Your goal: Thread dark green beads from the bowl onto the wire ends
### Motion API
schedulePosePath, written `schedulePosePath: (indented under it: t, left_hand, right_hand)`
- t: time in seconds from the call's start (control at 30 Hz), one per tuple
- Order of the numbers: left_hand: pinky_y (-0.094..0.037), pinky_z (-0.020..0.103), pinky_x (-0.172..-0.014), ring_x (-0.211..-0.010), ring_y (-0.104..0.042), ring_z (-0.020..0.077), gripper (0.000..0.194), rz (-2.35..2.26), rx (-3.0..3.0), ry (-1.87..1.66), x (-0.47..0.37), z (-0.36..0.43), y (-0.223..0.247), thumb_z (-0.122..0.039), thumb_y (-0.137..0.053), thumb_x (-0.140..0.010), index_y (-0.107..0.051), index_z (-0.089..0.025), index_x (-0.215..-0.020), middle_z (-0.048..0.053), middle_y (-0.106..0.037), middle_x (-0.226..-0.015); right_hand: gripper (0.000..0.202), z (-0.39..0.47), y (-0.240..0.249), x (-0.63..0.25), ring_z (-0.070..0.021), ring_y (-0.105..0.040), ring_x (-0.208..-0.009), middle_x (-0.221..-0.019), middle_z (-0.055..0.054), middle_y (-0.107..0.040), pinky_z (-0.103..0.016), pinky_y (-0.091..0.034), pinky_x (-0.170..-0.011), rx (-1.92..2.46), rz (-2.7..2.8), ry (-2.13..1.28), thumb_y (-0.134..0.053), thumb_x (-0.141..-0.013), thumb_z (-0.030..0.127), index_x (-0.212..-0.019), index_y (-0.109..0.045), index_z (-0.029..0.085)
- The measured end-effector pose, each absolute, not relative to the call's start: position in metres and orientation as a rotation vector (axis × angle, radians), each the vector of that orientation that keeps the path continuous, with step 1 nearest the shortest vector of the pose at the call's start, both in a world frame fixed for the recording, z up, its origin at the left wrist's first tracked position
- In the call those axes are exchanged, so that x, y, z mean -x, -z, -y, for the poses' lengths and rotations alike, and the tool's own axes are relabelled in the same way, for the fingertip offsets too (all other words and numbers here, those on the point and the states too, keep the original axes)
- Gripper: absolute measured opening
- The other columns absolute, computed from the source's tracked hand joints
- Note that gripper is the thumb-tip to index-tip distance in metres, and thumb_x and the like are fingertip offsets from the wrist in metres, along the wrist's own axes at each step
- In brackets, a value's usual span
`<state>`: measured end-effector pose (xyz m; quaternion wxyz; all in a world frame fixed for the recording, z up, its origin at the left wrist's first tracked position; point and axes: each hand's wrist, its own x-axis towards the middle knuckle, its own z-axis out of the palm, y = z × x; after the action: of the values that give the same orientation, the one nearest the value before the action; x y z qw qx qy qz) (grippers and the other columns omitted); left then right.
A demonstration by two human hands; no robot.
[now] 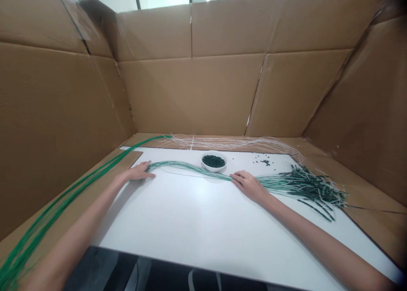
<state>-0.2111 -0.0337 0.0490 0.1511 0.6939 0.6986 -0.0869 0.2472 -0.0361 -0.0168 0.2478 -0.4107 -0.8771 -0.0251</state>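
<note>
A long bundle of thin green strands runs from left to right across the white tabletop. Its left part passes into my left hand, between the fingers and the thumb, which stands a little apart. My right hand is closed over the bundle farther right, palm down, its fingertips curled around the strands. Beyond that hand the strands fan out into a dark green beaded section with pale ends. Behind the bundle, between both hands, sits a white bowl filled with small dark green beads.
Loose dark beads are scattered right of the bowl. White strands lie along the back edge. Brighter green strands sweep down the left side past my left forearm. Cardboard walls enclose the white tabletop on three sides.
</note>
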Motion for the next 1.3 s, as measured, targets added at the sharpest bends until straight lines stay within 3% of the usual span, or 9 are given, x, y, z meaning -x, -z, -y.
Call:
schedulePosePath:
  t: [0.17, 0.23, 0.37, 0.47, 0.67, 0.8, 0.9, 1.07, 1.3]
  left_hand:
    - [-0.017, 0.059, -0.098, -0.13, -0.012, 0.0373, 0.079, -2.294, -2.071, 0.312, 0.19, 0.032, -0.053, -0.046, -0.047, -0.07, -0.014, -0.022, -0.138, 0.01, -0.008, -0.146]
    - [-0.01, 0.063, -0.097, -0.13, -0.013, 0.0361, 0.07, -2.297, -2.276, 0.349, 0.186, 0.027, -0.051, -0.033, -0.051, -0.069, -0.025, -0.03, -0.134, 0.006, -0.017, -0.144]
    - [-0.024, 0.05, -0.098, -0.112, -0.047, 0.0267, 0.048, -2.095, -2.49, 0.365, 0.188, 0.016, -0.044, -0.013, -0.042, -0.073, -0.048, -0.024, -0.119, 0.01, -0.054, -0.12]
    - [-0.031, 0.041, -0.094, -0.103, -0.054, 0.0227, 0.045, -2.077, -2.525, 0.306, 0.192, 0.011, -0.04, -0.007, -0.033, -0.077, -0.05, -0.019, -0.116, 0.013, -0.057, -0.113]
    - [-0.028, 0.036, -0.098, -0.113, -0.047, 0.0207, 0.045, -2.087, -2.52, 0.202, 0.191, 0.009, -0.039, -0.009, -0.027, -0.082, -0.042, -0.019, -0.123, 0.013, -0.053, -0.12]
    - [-0.027, 0.036, -0.099, -0.115, -0.046, 0.0214, 0.044, -2.113, -2.38, 0.237, 0.191, 0.003, -0.042, -0.019, -0.026, -0.085, -0.041, -0.017, -0.126, 0.011, -0.049, -0.126]
    - [-0.031, 0.039, -0.097, -0.114, -0.047, 0.0267, 0.052, -2.094, -2.211, 0.349, 0.192, -0.007, -0.05, -0.036, -0.041, -0.078, -0.041, -0.018, -0.127, 0.012, -0.049, -0.125]
    - [-0.033, 0.039, -0.097, -0.119, -0.041, 0.0308, 0.072, -1.971, -2.047, 0.452, 0.19, -0.037, -0.079, -0.055, -0.055, -0.061, -0.044, -0.025, -0.125, 0.005, -0.041, -0.132]
    - [-0.041, 0.023, -0.087, -0.107, -0.053, 0.0212, 0.037, -1.975, -2.087, 0.155, 0.168, -0.109, -0.073, -0.026, -0.051, -0.072, -0.061, -0.018, -0.107, 0.004, -0.057, -0.117]
  right_hand:
    - [0.029, 0.037, 0.016, -0.246, -0.0201, -0.057, -0.085, -0.091, -0.009, -0.062, -0.036, -0.048, -0.077, 1.124, 2.377, 0.087, -0.037, -0.087, 0.029, -0.099, -0.062, 0.02]
    - [0.029, 0.037, 0.015, -0.246, -0.0203, -0.057, -0.085, -0.091, -0.009, -0.062, -0.036, -0.048, -0.077, 1.13, 2.384, 0.087, -0.037, -0.087, 0.029, -0.099, -0.062, 0.019]
    - [0.03, 0.037, 0.016, -0.246, -0.0203, -0.057, -0.085, -0.092, -0.009, -0.062, -0.037, -0.048, -0.078, 1.138, 2.394, 0.097, -0.036, -0.088, 0.028, -0.099, -0.062, 0.018]
    - [0.03, 0.036, 0.016, -0.246, -0.0205, -0.057, -0.084, -0.091, -0.01, -0.062, -0.037, -0.048, -0.077, 1.13, 2.394, 0.109, -0.036, -0.088, 0.028, -0.099, -0.063, 0.018]
    - [0.032, 0.036, 0.015, -0.245, -0.0207, -0.058, -0.082, -0.089, -0.01, -0.063, -0.036, -0.049, -0.073, 1.149, 2.387, 0.111, -0.035, -0.088, 0.03, -0.096, -0.064, 0.019]
    - [0.033, 0.04, 0.012, -0.246, -0.0215, -0.057, -0.087, -0.096, -0.009, -0.062, -0.036, -0.047, -0.074, 1.145, 2.428, 0.125, -0.04, -0.086, 0.037, -0.11, -0.057, 0.02]
    - [0.042, 0.046, -0.002, -0.24, -0.0217, -0.056, -0.09, -0.102, -0.01, -0.061, -0.037, -0.045, -0.077, 1.112, 2.412, 0.17, -0.043, -0.084, 0.04, -0.12, -0.049, 0.02]
    - [0.031, 0.031, -0.056, -0.205, -0.0191, -0.055, -0.091, -0.101, -0.01, -0.062, -0.035, -0.041, -0.08, 0.927, 2.375, 0.206, -0.036, -0.089, 0.03, -0.111, -0.054, 0.018]
    - [0.024, -0.076, -0.098, -0.125, -0.0175, -0.059, -0.088, -0.094, -0.006, -0.066, -0.024, -0.041, -0.074, 1.296, 2.79, -0.101, -0.041, -0.085, 0.023, -0.095, -0.063, 0.02]
